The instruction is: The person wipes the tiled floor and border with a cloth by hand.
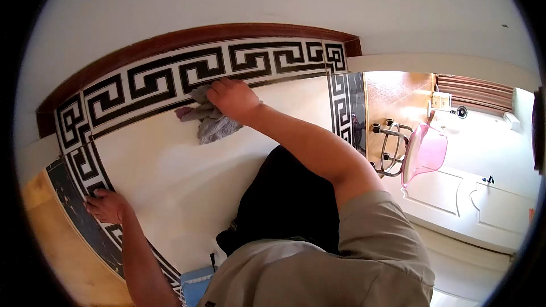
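A crumpled grey cloth is bunched under my right hand, whose fingers are closed on it. The cloth lies on the cream tiled floor, beside the black-and-white key-pattern border. One small part of the cloth looks purplish. My left hand rests on the patterned border at the left with its fingers spread, and nothing is in it.
A dark red baseboard runs along the wall above the border. To the right are a pink chair with metal legs and a white door. Something light blue is low beside my body.
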A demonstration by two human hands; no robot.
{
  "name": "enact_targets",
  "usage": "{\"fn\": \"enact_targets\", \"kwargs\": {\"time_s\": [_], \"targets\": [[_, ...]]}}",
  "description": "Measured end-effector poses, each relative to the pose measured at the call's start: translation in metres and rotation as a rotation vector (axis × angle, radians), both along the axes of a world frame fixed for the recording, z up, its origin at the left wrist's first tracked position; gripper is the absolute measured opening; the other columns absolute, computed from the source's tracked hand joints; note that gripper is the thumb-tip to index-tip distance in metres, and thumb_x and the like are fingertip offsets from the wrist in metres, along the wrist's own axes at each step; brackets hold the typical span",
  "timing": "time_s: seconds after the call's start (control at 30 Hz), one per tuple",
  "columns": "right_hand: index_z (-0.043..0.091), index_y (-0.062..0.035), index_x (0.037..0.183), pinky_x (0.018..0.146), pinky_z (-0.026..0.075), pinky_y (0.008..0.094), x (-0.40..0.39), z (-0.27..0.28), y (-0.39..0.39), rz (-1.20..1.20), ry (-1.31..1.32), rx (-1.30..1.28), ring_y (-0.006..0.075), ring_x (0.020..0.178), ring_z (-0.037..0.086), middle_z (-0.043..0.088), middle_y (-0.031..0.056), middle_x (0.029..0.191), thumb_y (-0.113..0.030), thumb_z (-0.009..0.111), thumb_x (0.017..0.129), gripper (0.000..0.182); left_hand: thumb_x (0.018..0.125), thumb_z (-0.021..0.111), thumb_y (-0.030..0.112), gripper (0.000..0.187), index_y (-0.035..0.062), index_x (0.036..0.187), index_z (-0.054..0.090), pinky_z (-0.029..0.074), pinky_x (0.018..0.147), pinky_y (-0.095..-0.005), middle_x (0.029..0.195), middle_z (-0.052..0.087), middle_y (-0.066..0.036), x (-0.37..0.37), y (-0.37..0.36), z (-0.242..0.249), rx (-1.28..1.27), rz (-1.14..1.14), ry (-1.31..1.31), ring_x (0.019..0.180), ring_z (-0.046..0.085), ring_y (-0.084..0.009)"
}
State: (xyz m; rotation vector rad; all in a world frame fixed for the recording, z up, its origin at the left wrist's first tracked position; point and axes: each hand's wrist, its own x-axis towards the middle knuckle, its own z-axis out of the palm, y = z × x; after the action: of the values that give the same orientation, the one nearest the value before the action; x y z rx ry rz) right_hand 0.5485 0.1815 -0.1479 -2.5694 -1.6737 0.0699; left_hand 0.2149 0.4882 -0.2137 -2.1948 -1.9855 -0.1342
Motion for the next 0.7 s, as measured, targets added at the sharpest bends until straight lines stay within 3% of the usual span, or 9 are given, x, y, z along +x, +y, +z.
{"fn": "enact_targets", "kwargs": {"time_s": [0.13, 0.23, 0.3, 0.4, 0.47, 0.5, 0.53, 0.7], "targets": [[0.064, -0.0088, 0.094, 0.077, 0.055, 0.0396, 0.013, 0.001, -0.033, -0.046, 0.02, -0.08, 0.0269, 0.094, 0.064, 0.064, 0.0094, 0.096, -0.013, 0.058, 0.079, 0.017, 0.101, 0.032, 0.045, 0.058, 0.0074, 0.143, 0.044, 0.03, 0.112, -0.047, 0.15, 0.038, -0.014, -0.038, 0.027, -0.042, 0.028, -0.078, 0.081, 0.14, 0.035, -0.0315], [0.065, -0.0096, 0.106, 0.083, 0.055, 0.0421, 0.038, 0.008, -0.082, -0.109, 0.066, -0.304, 0.0284, 0.1, 0.065, 0.067, 0.0115, 0.105, -0.011, 0.057, 0.083, 0.025, 0.102, 0.032, 0.043, 0.057, 0.0058, 0.142, 0.045, 0.032, 0.112, -0.0482, 0.149, 0.04, -0.017, -0.008, 0.004, -0.005, -0.04, -0.02, -0.02, 0.138, 0.036, -0.0328], [0.063, -0.0079, 0.109, 0.08, 0.056, 0.041, 0.055, 0.005, -0.121, -0.201, 0.009, -0.378, 0.029, 0.101, 0.065, 0.067, 0.0132, 0.107, -0.009, 0.057, 0.083, 0.027, 0.101, 0.033, 0.043, 0.056, 0.0072, 0.143, 0.044, 0.031, 0.112, -0.0479, 0.15, 0.038, -0.016, -0.011, 0.005, -0.014, -0.007, -0.018, -0.037, 0.138, 0.036, -0.0334], [0.065, -0.0074, 0.105, 0.073, 0.057, 0.0432, 0.094, -0.017, -0.203, -0.255, -0.107, -0.408, 0.0302, 0.088, 0.069, 0.068, 0.014, 0.106, -0.009, 0.055, 0.085, 0.023, 0.1, 0.036, 0.042, 0.056, 0.0075, 0.142, 0.046, 0.033, 0.11, -0.0493, 0.146, 0.043, -0.017, -0.013, 0.005, -0.02, 0.088, -0.057, -0.053, 0.136, 0.038, -0.0357], [0.064, -0.0102, 0.105, 0.071, 0.055, 0.0429, 0.105, -0.002, -0.218, -0.439, -0.122, -0.545, 0.0305, 0.089, 0.066, 0.067, 0.0119, 0.097, -0.005, 0.051, 0.082, 0.026, 0.1, 0.035, 0.042, 0.056, 0.0069, 0.142, 0.046, 0.033, 0.109, -0.0493, 0.146, 0.043, -0.017, -0.012, 0.003, -0.018, 0.089, -0.054, -0.081, 0.135, 0.039, -0.0362], [0.064, -0.0101, 0.104, 0.069, 0.055, 0.0436, 0.113, -0.017, -0.243, -0.314, -0.229, -0.294, 0.032, 0.087, 0.066, 0.066, 0.0118, 0.094, -0.006, 0.05, 0.084, 0.025, 0.1, 0.035, 0.042, 0.056, 0.0055, 0.141, 0.046, 0.033, 0.109, -0.0492, 0.146, 0.043, -0.018, -0.011, 0.002, -0.014, 0.094, -0.078, -0.078, 0.134, 0.04, -0.0361], [0.063, -0.0093, 0.101, 0.069, 0.055, 0.0442, 0.11, -0.012, -0.233, -0.452, -0.149, -0.398, 0.0333, 0.085, 0.066, 0.066, 0.0117, 0.092, -0.007, 0.051, 0.083, 0.022, 0.099, 0.035, 0.041, 0.057, 0.0042, 0.141, 0.046, 0.033, 0.108, -0.0491, 0.147, 0.041, -0.018, -0.008, 0.001, -0.011, 0.074, -0.058, -0.041, 0.134, 0.04, -0.0356], [0.061, -0.0075, 0.092, 0.071, 0.054, 0.0445, 0.08, -0.019, -0.18, -0.329, -0.098, -0.185, 0.0344, 0.086, 0.065, 0.065, 0.0123, 0.094, -0.006, 0.054, 0.079, 0.015, 0.1, 0.035, 0.039, 0.056, 0.004, 0.142, 0.044, 0.032, 0.11, -0.0464, 0.151, 0.035, -0.017, -0.001, -0.003, -0.004, 0.016, -0.01, -0.031, 0.137, 0.037, -0.0332]]}}
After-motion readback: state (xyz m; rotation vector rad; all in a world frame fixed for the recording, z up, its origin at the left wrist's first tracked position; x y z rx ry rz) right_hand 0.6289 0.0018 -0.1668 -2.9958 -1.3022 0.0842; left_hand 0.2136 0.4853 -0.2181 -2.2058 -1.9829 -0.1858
